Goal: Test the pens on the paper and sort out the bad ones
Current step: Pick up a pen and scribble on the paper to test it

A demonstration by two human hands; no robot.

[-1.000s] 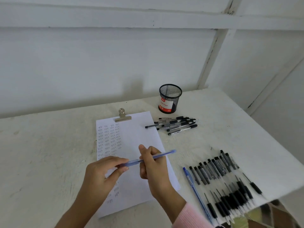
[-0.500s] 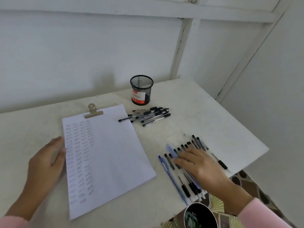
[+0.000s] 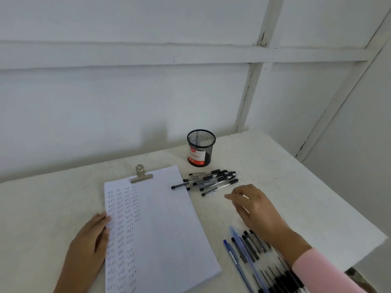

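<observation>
Bare table lies right of the pen pile; mesh cup stands behind.

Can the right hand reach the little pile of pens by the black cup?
Probably yes. The right hand is open just beside the pile of pens, with only bare table between them.

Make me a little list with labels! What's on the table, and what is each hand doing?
paper: held by a clip at the top, with test marks in columns down its left side
cup: black mesh, upright, behind the pile
pile: capped pens, right of the paper's top corner
row: pens side by side at the near right, with blue pens at its left end
left hand: flat, fingertips on the paper's left edge
right hand: open, holds nothing, between row and pile
table: white
</observation>
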